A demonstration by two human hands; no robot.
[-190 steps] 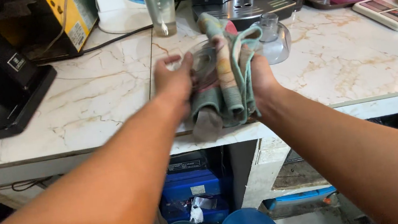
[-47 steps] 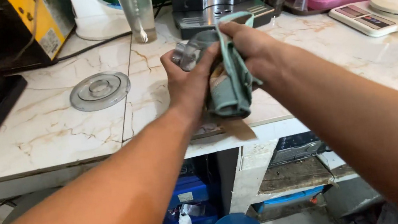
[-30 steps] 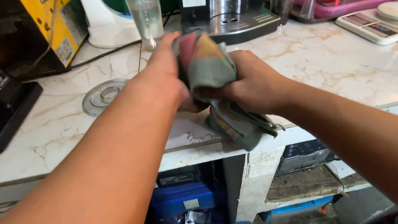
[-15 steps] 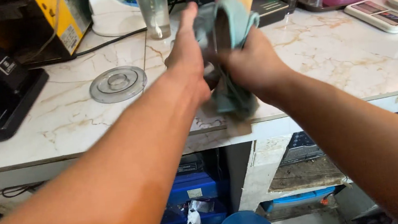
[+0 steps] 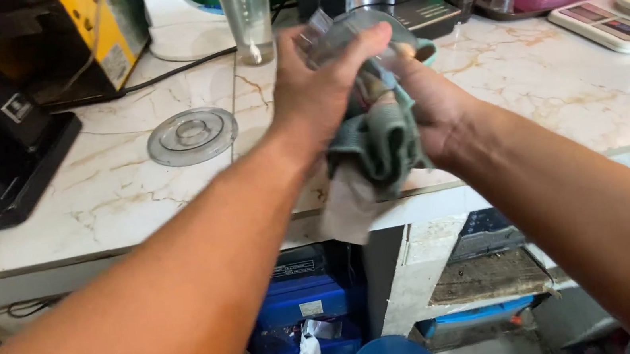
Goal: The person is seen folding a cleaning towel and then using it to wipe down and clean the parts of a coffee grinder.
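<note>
Marble counter (image 5: 546, 104) runs under both hands. Left hand (image 5: 318, 88) curls its fingers (image 5: 362, 41) over a clear glass vessel (image 5: 349, 33), mostly buried in a green cloth (image 5: 382, 133). Right hand (image 5: 434, 102) clutches the cloth from behind, its fingertips hidden. Left of the fingers lies a clear lid (image 5: 192, 134).

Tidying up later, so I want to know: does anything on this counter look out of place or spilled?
No spill shows. One clear round lid lies loose on the marble counter, apart from the clear container that both hands wipe with a cloth.
</note>
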